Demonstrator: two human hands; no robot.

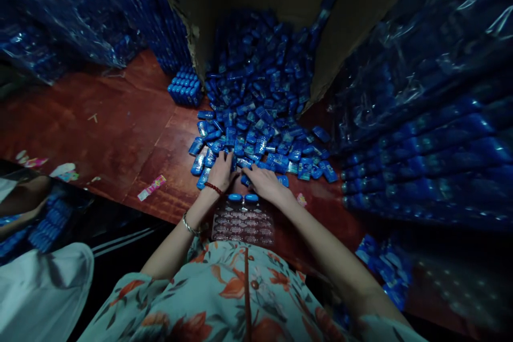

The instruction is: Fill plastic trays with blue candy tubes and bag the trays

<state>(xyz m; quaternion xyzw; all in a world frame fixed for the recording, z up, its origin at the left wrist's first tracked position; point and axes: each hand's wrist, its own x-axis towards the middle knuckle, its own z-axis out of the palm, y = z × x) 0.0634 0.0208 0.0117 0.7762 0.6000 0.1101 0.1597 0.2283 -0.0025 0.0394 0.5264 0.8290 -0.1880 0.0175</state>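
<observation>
At the near edge of a pile of small blue packs point(262, 141), both my hands are close together with bent fingers. My left hand point(222, 172), wearing a red bead bracelet and a silver bangle, closes on a small blue pack at its fingertips, partly hidden. My right hand point(265, 183) has its fingers curled over another small blue pack point(245, 180), seen beneath them. Right before me lies a clear plastic blister tray point(242, 223) with rows of hollows. Two blue packs point(234, 197) sit side by side in its far row.
A big cardboard box point(360, 16) lies open toward me, spilling packs onto the red table point(152, 117). A block of stacked packs point(185, 87) stands left of it. Plastic-wrapped stacks point(425, 155) rise at right and far left. A co-worker's arm point(24, 203) shows at left.
</observation>
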